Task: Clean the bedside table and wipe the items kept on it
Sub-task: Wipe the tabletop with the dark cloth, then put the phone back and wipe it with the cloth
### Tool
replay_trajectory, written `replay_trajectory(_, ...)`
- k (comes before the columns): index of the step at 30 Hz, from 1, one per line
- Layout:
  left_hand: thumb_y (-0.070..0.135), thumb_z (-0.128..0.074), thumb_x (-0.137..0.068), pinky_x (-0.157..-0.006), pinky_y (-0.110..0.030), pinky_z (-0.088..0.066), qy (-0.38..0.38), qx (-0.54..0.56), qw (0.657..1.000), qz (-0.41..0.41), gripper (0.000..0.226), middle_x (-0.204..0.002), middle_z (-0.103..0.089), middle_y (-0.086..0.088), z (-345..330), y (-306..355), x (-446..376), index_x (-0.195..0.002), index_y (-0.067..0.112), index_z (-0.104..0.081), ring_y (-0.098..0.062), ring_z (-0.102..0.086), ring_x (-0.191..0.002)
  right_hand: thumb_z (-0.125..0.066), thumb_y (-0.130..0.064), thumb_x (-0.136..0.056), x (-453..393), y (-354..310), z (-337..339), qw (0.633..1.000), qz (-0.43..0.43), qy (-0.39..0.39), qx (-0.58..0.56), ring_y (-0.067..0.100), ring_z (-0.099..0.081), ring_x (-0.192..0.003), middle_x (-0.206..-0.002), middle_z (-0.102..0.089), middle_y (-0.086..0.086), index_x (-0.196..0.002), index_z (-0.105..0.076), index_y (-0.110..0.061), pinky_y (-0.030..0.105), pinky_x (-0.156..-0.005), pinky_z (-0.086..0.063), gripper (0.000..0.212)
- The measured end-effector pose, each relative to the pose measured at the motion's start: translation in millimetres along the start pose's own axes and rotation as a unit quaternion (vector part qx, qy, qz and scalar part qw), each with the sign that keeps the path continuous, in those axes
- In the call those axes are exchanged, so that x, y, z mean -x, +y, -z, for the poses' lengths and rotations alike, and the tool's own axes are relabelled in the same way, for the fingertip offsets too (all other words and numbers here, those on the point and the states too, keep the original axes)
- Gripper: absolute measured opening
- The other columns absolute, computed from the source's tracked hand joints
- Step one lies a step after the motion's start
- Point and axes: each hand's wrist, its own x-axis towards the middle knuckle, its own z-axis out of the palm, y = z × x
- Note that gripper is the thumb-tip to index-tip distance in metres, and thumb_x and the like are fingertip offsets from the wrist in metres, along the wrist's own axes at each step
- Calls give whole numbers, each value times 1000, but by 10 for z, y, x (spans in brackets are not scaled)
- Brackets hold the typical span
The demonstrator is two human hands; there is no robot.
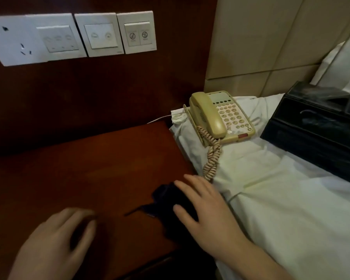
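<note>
hands: 2 (55, 237) (206, 211) | cloth: 1 (168, 201) | telephone: 1 (220, 116) | black box: 1 (315, 126) | wall plates: 3 (38, 37) (100, 34) (137, 31)

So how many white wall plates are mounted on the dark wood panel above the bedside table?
3, in one row: a wide white socket-and-switch plate at left, a white two-button switch plate in the middle, a smaller white two-icon plate at right. More may lie beyond the left edge.

Your cloth (170, 201) lies on the bedside table (89, 168); right of it, the telephone (220, 116) rests on the bed (291, 219).

dark wood wall panel (101, 87) | white switch plates (73, 35) | beige wall (271, 37)
</note>
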Motion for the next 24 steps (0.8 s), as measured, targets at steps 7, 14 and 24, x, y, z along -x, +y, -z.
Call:
replay_trajectory(7,49,-51,-101,-90,-19,-42,-115,236,965,4,27,-112,-55,30,-26,1421,-967,-125,40,-61,8,-52,-104,-58,-34,-96,-72,451,604,977,-62,198,-43,6,-45,-125,-132,-54,-10,-127,-59,-28,21,-103,-32,32)
replay_trajectory(14,61,-57,-95,-112,-39,-37,-241,491,812,201,85,-159,-42,-8,-504,2273,-2200,-158,11,-30,-28,-43,-143,-51,-35,-99,-878,1149,988,946,-235,201,-101,23,-41,-135,-150,-37,5,-146,-41,-14,36,-106,-34,53)
replay_trajectory(24,66,-85,-65,-110,-46,-48,-215,556,762,253,106,-145,-56,-11,-894,2381,-2592,-147,10,-48,-31,-55,-129,-32,-39,-103,-1491,1432,1029,855,-383,193,-291,29,-58,-105,-119,-61,10,-125,-55,-8,38,-89,-48,44)
